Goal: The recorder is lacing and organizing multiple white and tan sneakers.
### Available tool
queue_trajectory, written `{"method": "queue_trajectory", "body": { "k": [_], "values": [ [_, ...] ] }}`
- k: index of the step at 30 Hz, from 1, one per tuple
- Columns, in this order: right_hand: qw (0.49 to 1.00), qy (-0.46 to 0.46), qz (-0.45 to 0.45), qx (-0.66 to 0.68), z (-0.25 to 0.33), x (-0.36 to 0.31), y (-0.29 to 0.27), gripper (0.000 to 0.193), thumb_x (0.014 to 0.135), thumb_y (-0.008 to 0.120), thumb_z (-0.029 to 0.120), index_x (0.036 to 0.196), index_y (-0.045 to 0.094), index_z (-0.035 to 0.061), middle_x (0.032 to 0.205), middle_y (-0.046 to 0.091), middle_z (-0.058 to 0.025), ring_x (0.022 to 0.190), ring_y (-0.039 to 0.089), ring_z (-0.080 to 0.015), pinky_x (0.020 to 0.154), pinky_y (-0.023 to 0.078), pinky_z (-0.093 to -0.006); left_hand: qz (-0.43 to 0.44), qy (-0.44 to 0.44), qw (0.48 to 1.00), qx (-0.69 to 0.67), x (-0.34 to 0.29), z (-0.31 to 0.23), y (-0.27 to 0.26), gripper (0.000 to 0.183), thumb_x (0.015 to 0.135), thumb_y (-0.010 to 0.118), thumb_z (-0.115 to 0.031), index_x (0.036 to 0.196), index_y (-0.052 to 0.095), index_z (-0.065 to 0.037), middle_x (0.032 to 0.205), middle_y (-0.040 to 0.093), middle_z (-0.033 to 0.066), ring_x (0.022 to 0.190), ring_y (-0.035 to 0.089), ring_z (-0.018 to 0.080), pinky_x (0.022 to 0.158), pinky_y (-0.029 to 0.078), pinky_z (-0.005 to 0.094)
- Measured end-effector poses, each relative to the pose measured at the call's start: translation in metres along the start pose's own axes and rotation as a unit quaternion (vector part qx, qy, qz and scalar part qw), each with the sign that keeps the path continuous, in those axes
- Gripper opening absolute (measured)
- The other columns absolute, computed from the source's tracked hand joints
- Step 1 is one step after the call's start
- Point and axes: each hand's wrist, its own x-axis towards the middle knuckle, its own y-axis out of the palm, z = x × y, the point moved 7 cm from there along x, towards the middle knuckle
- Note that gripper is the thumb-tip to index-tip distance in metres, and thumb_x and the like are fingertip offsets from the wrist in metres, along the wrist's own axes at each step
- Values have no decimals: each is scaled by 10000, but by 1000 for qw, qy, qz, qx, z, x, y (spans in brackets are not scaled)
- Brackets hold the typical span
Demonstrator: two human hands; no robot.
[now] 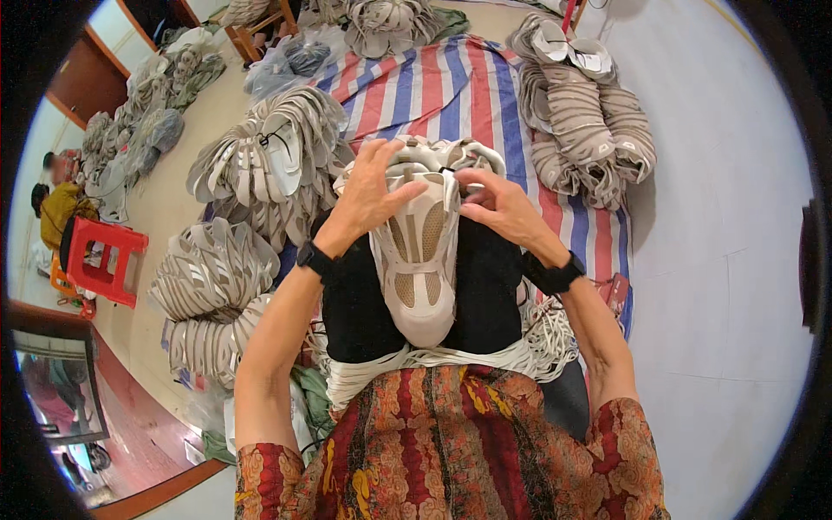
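A beige and white shoe upper [420, 290] with tan mesh panels lies on my black-trousered lap, toe toward me. More uppers [477, 156] are bunched at its far end, with a small black tie or tag among them. My left hand [374, 198] grips the left side of the upper's opening, thumb across the top. On the right edge, my right hand [503, 206] has its thumb and fingers curled at the opening; its fingertips are partly hidden. White laces [459, 357] lie across my lap, and a thick bunch hangs beside my right thigh.
Stacked uppers [260, 160] stand at left, with another pile [212, 269] nearer me. More bundles [581, 121] sit at far right on a striped sheet [472, 78]. A red stool [104, 260] and a person [65, 208] are far left. A pale wall or panel [702, 260] fills the right.
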Motion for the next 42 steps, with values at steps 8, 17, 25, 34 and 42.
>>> {"method": "queue_trajectory", "body": {
  "k": [8, 17, 25, 34, 42],
  "values": [
    [939, -239, -49, -243, 37, 24, 9, 449, 740, 659, 292, 1077, 541, 21, 1009, 551, -159, 900, 540, -313, 787, 432, -384, 59, -59, 996, -19, -15, 26, 2, 313, 811, 577, -189, 1074, 544, -22, 1200, 457, 178, 1113, 462, 290, 925, 367, 333],
    [977, -51, 138, -157, 16, 64, 40, 403, 723, 696, 282, 973, 554, -1, 794, 572, -83, 718, 523, -164, 666, 411, -290, 118, -129, 975, -139, -27, 47, -6, 387, 765, 538, -137, 1130, 533, -11, 1228, 485, 132, 1101, 474, 230, 918, 370, 301],
    [985, 3, 168, 33, 17, 59, 41, 337, 741, 657, 306, 876, 589, 5, 762, 560, -31, 716, 514, -121, 635, 413, -273, 84, -89, 981, -153, -26, 48, -12, 433, 679, 541, -168, 1085, 560, -17, 1142, 533, 118, 792, 525, 184, 687, 425, 258],
    [962, 9, 116, -249, 6, 80, 55, 540, 676, 600, 486, 834, 631, -30, 787, 612, -194, 732, 596, -313, 659, 457, -378, 124, -85, 983, -104, -7, 37, -2, 464, 724, 628, -232, 1127, 529, -25, 1211, 463, 132, 1114, 463, 262, 922, 371, 347],
    [987, -131, 74, -64, 16, 55, 5, 203, 732, 531, 94, 916, 594, 38, 885, 499, -61, 790, 487, -166, 679, 398, -259, 136, -28, 990, 4, 5, 24, 21, 644, 672, 686, -490, 1031, 580, 34, 1277, 327, 290, 1166, 388, 420, 956, 358, 414]
  ]
}}
